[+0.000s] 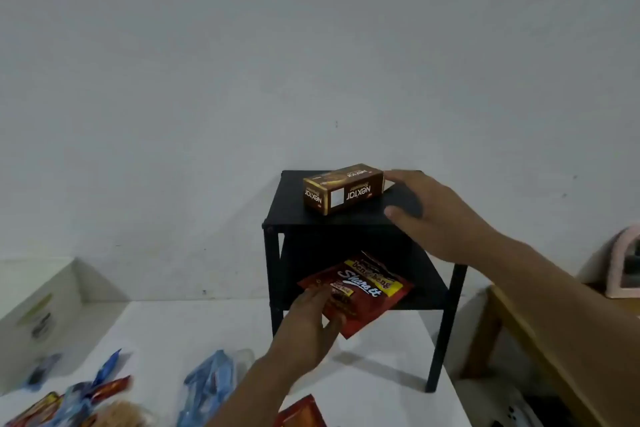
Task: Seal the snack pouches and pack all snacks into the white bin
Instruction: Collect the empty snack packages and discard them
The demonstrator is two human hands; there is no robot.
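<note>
A small black two-tier shelf (273, 253) stands on the white table (194, 329). On its top lies a brown Nextar biscuit box (343, 189). My right hand (436, 215) hovers just right of the box, fingers spread, holding nothing. On the lower tier lies a red Beng-Beng Share It pouch (367, 288); my left hand (308, 319) grips its near left corner. The white bin (38, 319) sits at the far left of the table. Several loose snacks lie near the front edge: a blue clear pouch (207, 388), red and blue wrappers (93, 392) and a red pack (301, 412).
A plain wall rises close behind the shelf. To the right stands a wooden table (540, 340) with a pink arched object (627, 260) on it. The white table's right edge runs just past the shelf's legs.
</note>
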